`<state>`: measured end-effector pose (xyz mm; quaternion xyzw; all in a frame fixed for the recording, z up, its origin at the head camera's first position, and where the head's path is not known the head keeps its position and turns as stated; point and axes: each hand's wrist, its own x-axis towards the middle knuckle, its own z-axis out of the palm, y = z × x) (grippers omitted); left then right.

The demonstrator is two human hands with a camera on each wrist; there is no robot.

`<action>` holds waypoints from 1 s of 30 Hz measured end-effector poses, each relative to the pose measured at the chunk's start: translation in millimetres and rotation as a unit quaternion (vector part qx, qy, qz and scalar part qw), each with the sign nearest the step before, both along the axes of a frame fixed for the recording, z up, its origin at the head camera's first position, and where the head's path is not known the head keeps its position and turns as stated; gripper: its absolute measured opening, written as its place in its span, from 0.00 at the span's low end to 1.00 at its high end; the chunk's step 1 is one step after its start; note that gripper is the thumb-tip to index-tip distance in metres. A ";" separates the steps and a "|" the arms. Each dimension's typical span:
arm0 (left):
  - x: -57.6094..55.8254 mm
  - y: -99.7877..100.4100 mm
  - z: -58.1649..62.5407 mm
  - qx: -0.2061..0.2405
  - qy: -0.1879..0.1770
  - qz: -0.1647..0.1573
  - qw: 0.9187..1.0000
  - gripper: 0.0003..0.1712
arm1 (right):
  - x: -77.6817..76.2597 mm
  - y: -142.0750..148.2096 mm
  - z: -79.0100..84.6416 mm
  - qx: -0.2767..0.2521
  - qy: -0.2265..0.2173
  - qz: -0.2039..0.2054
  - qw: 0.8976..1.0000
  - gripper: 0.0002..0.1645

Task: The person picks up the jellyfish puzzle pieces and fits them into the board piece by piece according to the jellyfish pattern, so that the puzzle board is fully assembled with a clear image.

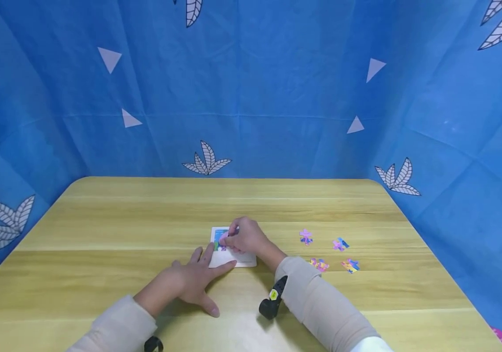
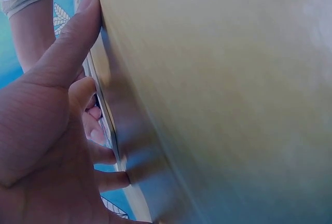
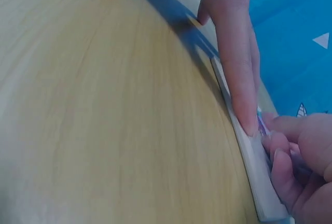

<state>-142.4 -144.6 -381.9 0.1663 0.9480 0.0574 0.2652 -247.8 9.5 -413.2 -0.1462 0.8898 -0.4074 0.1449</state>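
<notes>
A small white puzzle board (image 1: 245,262) with a blue, partly filled picture area lies flat on the table in the head view. My left hand (image 1: 191,279) is spread over its near left corner, fingers straight and touching the frame, thumb out on the wood. From the right, my right hand (image 1: 249,238) reaches over the board and pinches a pinkish jigsaw piece (image 1: 223,238) between thumb and forefinger, right at the picture's surface. In the right wrist view those fingertips (image 3: 275,146) sit close beside a left finger on the white rim. My right hand covers much of the picture.
Several loose jigsaw pieces lie right of the board, among them a pink and purple one (image 1: 306,237) and a yellow and blue one (image 1: 350,265). The wooden table (image 1: 145,215) ends at a blue patterned curtain (image 1: 268,98) behind and at the sides.
</notes>
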 end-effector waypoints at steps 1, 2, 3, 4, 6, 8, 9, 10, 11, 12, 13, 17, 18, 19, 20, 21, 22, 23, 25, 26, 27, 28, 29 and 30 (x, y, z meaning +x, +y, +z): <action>0.2 -0.2 -0.4 -0.001 0.000 0.001 1.000 0.60 | 0.2 0.5 -0.4 -0.003 0.004 0.005 1.000 0.14; 0.4 -0.4 -0.8 -0.002 0.001 0.001 1.000 0.60 | 0.1 1.5 -0.8 -0.007 0.009 0.012 1.000 0.13; 0.5 -0.5 -1.1 -0.003 0.003 0.001 1.000 0.60 | -0.2 3.1 -1.4 -0.010 0.017 0.018 1.000 0.13; 0.5 -0.5 -1.3 -0.004 0.004 0.001 1.000 0.60 | -0.4 5.3 -1.1 -0.010 0.026 0.022 0.999 0.13; 0.2 -0.4 -1.9 -0.005 0.007 0.000 1.000 0.60 | -1.2 11.9 1.2 -0.010 0.038 0.028 0.999 0.13; -0.2 -0.2 -2.2 -0.005 0.008 0.000 1.000 0.60 | -2.6 21.0 4.1 -0.007 0.046 0.033 0.998 0.12; -0.6 -0.2 -2.5 -0.004 0.008 0.001 1.000 0.60 | -3.3 26.4 5.4 -0.005 0.048 0.034 0.998 0.12; -0.8 -0.1 -2.7 -0.003 0.008 0.001 1.000 0.60 | -4.1 32.0 7.3 -0.003 0.048 0.034 0.998 0.12; -0.9 -0.1 -2.8 -0.002 0.007 0.003 1.000 0.60 | -4.8 38.0 8.4 -0.002 0.048 0.035 0.998 0.11; -0.9 0.0 -2.5 -0.001 0.006 0.004 1.000 0.60 | -5.7 43.9 9.0 0.000 0.047 0.034 0.998 0.11; -0.8 0.0 -2.3 0.000 0.004 0.005 1.000 0.60 | -6.6 50.0 9.4 0.000 0.046 0.033 0.998 0.11; -0.3 0.4 -0.7 0.007 -0.001 0.011 1.000 0.60 | -9.4 74.0 9.3 0.007 0.048 0.017 0.999 0.12; -0.4 0.5 -0.6 0.009 -0.001 0.011 1.000 0.60 | -9.8 79.8 9.2 0.012 0.050 0.012 0.999 0.12; -0.5 0.7 -0.7 0.011 -0.001 0.011 1.000 0.60 | -10.4 85.7 9.5 0.015 0.053 0.009 0.998 0.13; -0.6 0.9 -0.8 0.012 -0.001 0.011 1.000 0.60 | -10.6 91.8 10.1 0.018 0.054 0.007 0.998 0.13; -0.8 1.2 -1.0 0.013 0.000 0.010 1.000 0.60 | -10.8 97.7 10.7 0.021 0.056 0.004 0.998 0.14; -1.0 1.5 -1.1 0.015 -0.001 0.010 1.000 0.60 | -11.0 103.5 11.4 0.024 0.055 0.002 0.998 0.15; -1.1 1.8 -1.1 0.016 -0.001 0.010 1.000 0.60 | -11.0 109.2 12.6 0.028 0.052 -0.002 0.998 0.15; -1.4 2.1 -1.0 0.017 -0.003 0.010 1.000 0.60 | -11.6 120.1 14.2 0.034 0.048 -0.011 0.998 0.17; -1.3 2.0 -0.8 0.018 -0.006 0.011 1.000 0.60 | -11.8 125.2 15.0 0.039 0.045 -0.015 0.998 0.17; -1.1 1.9 -0.5 0.020 -0.008 0.012 1.000 0.60 | -12.3 130.1 15.8 0.045 0.046 -0.018 0.998 0.18; -0.8 1.6 -0.2 0.020 -0.009 0.014 1.000 0.60 | -12.8 134.7 17.0 0.049 0.046 -0.022 0.997 0.19; -0.8 1.1 -0.1 0.021 -0.010 0.016 1.000 0.60 | -13.4 139.1 18.2 0.055 0.046 -0.028 0.997 0.20; -1.0 0.5 -0.4 0.021 -0.010 0.017 1.000 0.60 | -14.4 143.5 19.2 0.061 0.049 -0.030 0.996 0.21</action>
